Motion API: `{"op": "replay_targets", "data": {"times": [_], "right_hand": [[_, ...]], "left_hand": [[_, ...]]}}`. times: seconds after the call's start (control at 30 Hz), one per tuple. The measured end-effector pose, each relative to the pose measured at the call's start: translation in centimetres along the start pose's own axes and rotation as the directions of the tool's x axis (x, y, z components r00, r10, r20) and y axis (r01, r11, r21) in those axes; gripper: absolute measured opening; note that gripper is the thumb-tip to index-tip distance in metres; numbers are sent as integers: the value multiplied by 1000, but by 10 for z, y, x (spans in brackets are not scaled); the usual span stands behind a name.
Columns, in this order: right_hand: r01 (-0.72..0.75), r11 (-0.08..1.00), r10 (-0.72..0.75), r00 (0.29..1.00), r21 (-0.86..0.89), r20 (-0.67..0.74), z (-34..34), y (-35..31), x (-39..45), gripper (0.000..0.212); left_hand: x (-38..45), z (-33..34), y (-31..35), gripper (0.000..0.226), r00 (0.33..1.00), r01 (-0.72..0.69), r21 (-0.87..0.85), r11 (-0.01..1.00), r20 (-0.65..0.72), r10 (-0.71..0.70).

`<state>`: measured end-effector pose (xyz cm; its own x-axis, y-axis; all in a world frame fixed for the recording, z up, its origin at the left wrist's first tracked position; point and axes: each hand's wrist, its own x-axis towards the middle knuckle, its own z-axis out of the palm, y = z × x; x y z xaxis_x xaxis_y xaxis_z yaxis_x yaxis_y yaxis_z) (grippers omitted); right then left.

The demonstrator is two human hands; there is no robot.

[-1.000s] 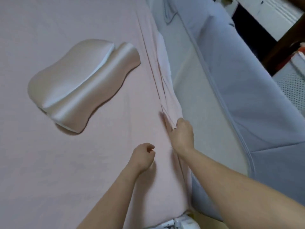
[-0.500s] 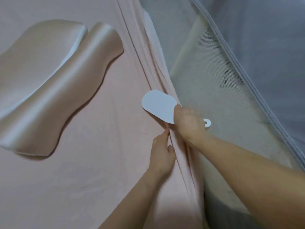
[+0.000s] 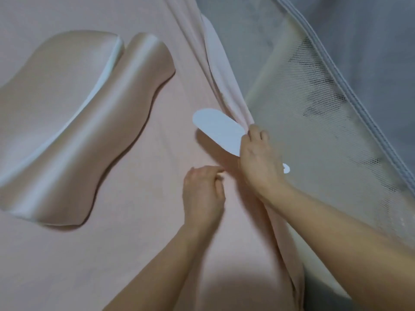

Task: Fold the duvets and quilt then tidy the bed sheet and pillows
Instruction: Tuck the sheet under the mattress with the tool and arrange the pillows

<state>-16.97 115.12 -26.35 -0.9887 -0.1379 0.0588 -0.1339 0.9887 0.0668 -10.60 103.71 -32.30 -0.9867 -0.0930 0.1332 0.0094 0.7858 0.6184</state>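
1. We are working at the right edge of the bed sheet (image 3: 134, 198), where its pink border is gathering into long pleats beside the mesh bed rail (image 3: 314, 131).
2. Our right hand (image 3: 258, 162) is curling round the handle of a flat white tucking paddle (image 3: 217, 129); the grip is pinching that tool, blade pointing up-left over the sheet.
3. Our left hand (image 3: 202, 194) is resting just beside it on the sheet, fingers loosely curled; we cannot tell whether it is pinching fabric.
4. The pleated border is lying just right of the blade, its long axis running up along the rail; the right hand is nearer.
5. The contoured pillow (image 3: 74, 124) is lying well apart, at the left.
6. Compared with half a second ago, the left fingers are curling in instead of reaching forward; the paddle is sitting much as before.
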Motion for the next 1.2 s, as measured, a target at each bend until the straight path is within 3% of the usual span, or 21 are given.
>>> {"op": "replay_targets", "data": {"times": [0.07,0.17,0.23,0.3,0.37,0.4,0.43,0.47,0.53,0.57,0.6,0.67,0.73,0.77,0.83,0.87,0.97,1.03,1.1,1.17,1.2], "right_hand": [[-30,964,11,997,263,71,3,-24,3,17],[9,828,-172,956,561,237,18,-64,3,29],[40,794,-271,917,607,293,40,-71,2,39],[-6,871,-207,903,492,377,59,-51,6,47],[-140,949,22,924,283,381,61,-16,5,43],[-212,960,135,923,184,360,59,2,2,40],[-265,955,208,917,132,340,57,15,-1,37],[-290,950,237,911,118,338,51,18,-3,35],[-289,929,215,929,229,302,42,0,-7,30],[-274,903,186,944,333,273,40,-15,-7,29],[-225,880,124,959,419,255,39,-28,-6,32],[-99,874,-65,946,476,317,47,-40,-9,45],[-84,921,-89,906,381,414,56,-26,-11,48],[-123,958,-6,895,260,445,57,-16,-12,43],[-228,973,185,863,35,471,47,1,-16,30],[-272,962,236,853,9,466,40,1,-15,27],[-275,948,208,915,160,345,18,-11,-15,19],[-150,935,59,959,321,277,6,-22,-21,6],[-47,882,-96,957,470,275,6,-37,-26,10],[-15,862,-182,924,507,337,23,-47,-31,25],[-10,877,-207,893,480,398,34,-47,-32,42]], "left_hand": [[6,-14,-35,50,972,210,232,950,-155,-177],[8,-7,-56,77,846,475,385,791,49,-532],[0,8,-45,75,902,246,458,854,215,-374],[-13,24,-26,70,900,-152,295,943,436,9],[-21,21,-9,58,672,-465,23,885,660,336],[-19,14,-9,48,590,-518,-77,852,689,421],[-13,9,-12,38,627,-516,-107,850,629,459],[-6,4,-18,33,753,-479,-58,876,485,444],[5,-9,-34,41,981,-168,208,963,127,144],[8,-14,-44,51,999,41,292,955,21,-50],[8,-13,-52,62,975,176,353,919,66,-211],[-4,-5,-52,72,907,51,457,888,352,-233],[-18,5,-37,70,789,-309,305,901,612,63],[-23,4,-30,67,677,-436,172,883,709,196],[-27,-2,-20,53,453,-512,-72,856,824,340],[-26,-13,-19,42,442,-468,-133,873,820,362],[-25,-34,-23,31,799,-234,-102,967,547,252],[-24,-41,-36,45,977,-100,153,983,204,68],[-21,-47,-54,59,980,183,324,928,16,-199],[-31,-37,-68,71,889,394,361,845,83,-450],[-40,-28,-71,73,884,368,383,847,138,-446]]}}
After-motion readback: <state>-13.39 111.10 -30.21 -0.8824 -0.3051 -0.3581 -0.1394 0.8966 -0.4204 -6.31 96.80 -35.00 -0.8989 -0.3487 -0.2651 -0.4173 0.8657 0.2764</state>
